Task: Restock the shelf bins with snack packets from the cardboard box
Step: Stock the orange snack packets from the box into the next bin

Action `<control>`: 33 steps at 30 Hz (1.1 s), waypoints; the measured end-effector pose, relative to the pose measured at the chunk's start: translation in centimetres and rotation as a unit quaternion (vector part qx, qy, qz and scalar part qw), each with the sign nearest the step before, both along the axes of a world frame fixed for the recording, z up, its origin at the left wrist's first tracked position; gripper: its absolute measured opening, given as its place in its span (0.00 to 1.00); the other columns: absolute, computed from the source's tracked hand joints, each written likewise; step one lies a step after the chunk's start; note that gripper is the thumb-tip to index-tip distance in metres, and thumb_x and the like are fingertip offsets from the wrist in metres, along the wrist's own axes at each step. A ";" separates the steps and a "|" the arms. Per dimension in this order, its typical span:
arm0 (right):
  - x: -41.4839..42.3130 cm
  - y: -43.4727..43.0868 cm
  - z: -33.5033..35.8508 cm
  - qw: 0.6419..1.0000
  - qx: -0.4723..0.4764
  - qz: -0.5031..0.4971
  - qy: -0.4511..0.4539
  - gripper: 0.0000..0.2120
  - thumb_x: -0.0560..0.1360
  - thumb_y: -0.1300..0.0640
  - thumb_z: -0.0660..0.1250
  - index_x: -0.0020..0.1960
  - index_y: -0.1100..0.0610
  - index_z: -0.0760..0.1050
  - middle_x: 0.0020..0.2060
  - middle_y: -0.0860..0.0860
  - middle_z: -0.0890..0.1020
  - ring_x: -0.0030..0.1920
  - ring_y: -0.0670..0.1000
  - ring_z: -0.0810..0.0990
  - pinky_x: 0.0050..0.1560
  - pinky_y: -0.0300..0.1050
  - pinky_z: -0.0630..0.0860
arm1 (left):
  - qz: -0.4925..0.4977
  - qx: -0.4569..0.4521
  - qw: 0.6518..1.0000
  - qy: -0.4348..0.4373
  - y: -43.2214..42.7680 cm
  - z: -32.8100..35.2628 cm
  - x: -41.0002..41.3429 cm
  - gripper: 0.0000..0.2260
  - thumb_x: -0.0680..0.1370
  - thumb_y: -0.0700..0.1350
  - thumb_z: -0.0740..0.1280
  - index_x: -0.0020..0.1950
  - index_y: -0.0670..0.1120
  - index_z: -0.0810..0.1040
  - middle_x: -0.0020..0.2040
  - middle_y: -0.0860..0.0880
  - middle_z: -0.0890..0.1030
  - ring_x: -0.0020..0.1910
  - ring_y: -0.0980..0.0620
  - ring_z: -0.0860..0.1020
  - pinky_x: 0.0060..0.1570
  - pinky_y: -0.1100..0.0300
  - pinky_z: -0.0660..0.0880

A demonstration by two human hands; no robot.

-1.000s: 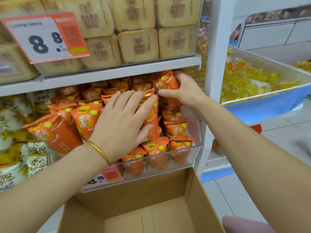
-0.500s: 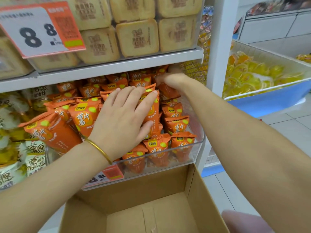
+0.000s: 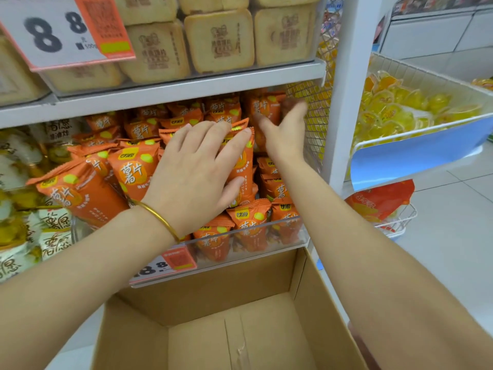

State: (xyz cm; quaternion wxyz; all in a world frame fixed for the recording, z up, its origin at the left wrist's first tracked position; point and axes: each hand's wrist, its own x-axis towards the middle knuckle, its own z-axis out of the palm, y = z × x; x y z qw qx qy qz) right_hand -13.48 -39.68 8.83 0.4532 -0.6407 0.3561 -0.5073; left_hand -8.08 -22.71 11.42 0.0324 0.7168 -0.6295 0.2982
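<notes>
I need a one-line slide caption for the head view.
Left hand presses orange snack packets in the shelf bin; right hand open further back.

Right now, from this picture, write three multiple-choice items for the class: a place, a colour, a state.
1. The open brown cardboard box sits: A on the top shelf; B below the clear plastic shelf bin; C in a basket.
2. The crimp-sealed snack packets in that bin are: A blue; B green; C orange.
3. The left hand is: A flat on the packets; B a fist; C gripping the box.
Key: B, box under the bin's front; C, orange wrappers; A, straight fingers pressing packets.
</notes>
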 end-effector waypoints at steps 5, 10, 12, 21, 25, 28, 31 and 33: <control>1.4 -1.1 -1.3 0.973 -0.085 0.044 0.210 0.30 0.73 0.54 0.70 0.71 0.57 0.63 0.62 0.59 0.74 0.62 0.61 0.73 0.61 0.49 0.71 | -0.002 -0.008 1.000 0.004 0.0 -0.1 0.0 0.27 0.75 0.54 0.57 0.71 0.43 0.66 0.65 0.39 0.73 0.63 0.37 0.70 0.63 0.40 0.67; 1.6 -1.0 -1.5 0.952 -0.134 -0.005 0.274 0.22 0.75 0.57 0.67 0.65 0.60 0.64 0.57 0.59 0.78 0.60 0.62 0.75 0.56 0.55 0.74 | -0.004 -0.009 1.000 0.009 0.0 -0.1 0.0 0.27 0.75 0.54 0.58 0.72 0.43 0.66 0.65 0.39 0.72 0.64 0.37 0.70 0.63 0.39 0.67; 2.1 -0.8 -1.5 0.964 -0.119 -0.009 0.236 0.19 0.76 0.59 0.65 0.64 0.61 0.64 0.57 0.60 0.78 0.58 0.62 0.75 0.56 0.56 0.74 | -0.004 -0.008 1.000 0.009 0.0 -0.2 0.0 0.27 0.75 0.54 0.58 0.72 0.43 0.66 0.65 0.39 0.72 0.64 0.37 0.70 0.63 0.39 0.67; 2.3 -1.5 -1.2 0.938 -0.076 0.029 0.338 0.20 0.76 0.58 0.66 0.63 0.65 0.64 0.60 0.63 0.75 0.61 0.62 0.74 0.58 0.52 0.72 | -0.003 -0.008 1.000 0.001 0.1 -0.1 0.0 0.27 0.75 0.54 0.58 0.71 0.43 0.67 0.65 0.39 0.72 0.63 0.37 0.70 0.63 0.39 0.67; 0.9 -0.3 -0.5 0.939 -0.090 0.023 0.331 0.23 0.75 0.60 0.68 0.65 0.65 0.63 0.61 0.63 0.74 0.63 0.62 0.73 0.61 0.53 0.71 | 0.002 0.004 1.000 -0.008 0.3 0.2 -0.2 0.27 0.75 0.54 0.57 0.71 0.43 0.67 0.65 0.38 0.73 0.63 0.37 0.70 0.63 0.39 0.67; -1.6 1.5 0.7 0.942 -0.110 0.015 0.316 0.19 0.77 0.64 0.65 0.64 0.64 0.64 0.62 0.61 0.74 0.63 0.61 0.73 0.58 0.51 0.70 | 0.012 0.017 1.000 -0.006 0.6 0.3 -0.5 0.27 0.75 0.55 0.55 0.71 0.44 0.67 0.65 0.38 0.72 0.64 0.37 0.70 0.64 0.39 0.66; -5.1 3.5 1.2 0.952 -0.112 0.026 0.283 0.18 0.77 0.65 0.63 0.66 0.62 0.66 0.61 0.58 0.76 0.62 0.58 0.74 0.60 0.50 0.71 | 0.019 0.018 1.000 -0.010 0.9 0.2 -0.7 0.26 0.76 0.54 0.59 0.71 0.44 0.68 0.67 0.38 0.71 0.65 0.36 0.69 0.65 0.39 0.65; -7.7 5.1 1.5 0.958 -0.112 0.026 0.264 0.18 0.77 0.65 0.62 0.66 0.59 0.69 0.60 0.55 0.78 0.60 0.54 0.76 0.61 0.49 0.73 | 0.022 0.011 1.000 -0.007 1.2 0.3 -1.1 0.26 0.75 0.52 0.64 0.71 0.43 0.68 0.68 0.37 0.70 0.67 0.36 0.68 0.67 0.39 0.63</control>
